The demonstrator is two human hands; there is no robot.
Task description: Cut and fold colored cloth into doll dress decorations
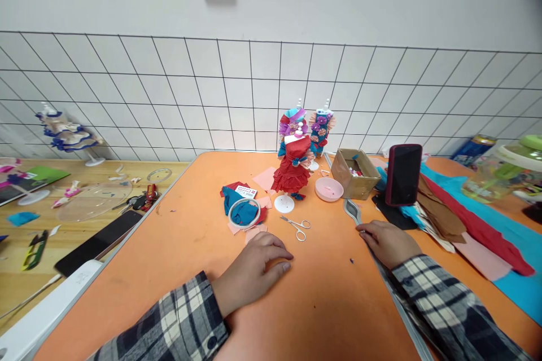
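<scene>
My left hand rests palm down on the orange table, fingers loosely bent and apart, with nothing in it. A small pair of scissors lies just beyond it. My right hand is at the table's right side, its fingers closed at the near end of a slim grey tool like tweezers. In the middle a doll-sized dress form stands upright on a white round base, wearing a red ruffled dress. To its left, an embroidery hoop lies over teal and red cloth scraps.
A pink dish and an open cardboard box stand right of the dress. Behind are two more dressed forms. At right, a phone stands upright near layered fabrics. Another phone and a cutter lie left.
</scene>
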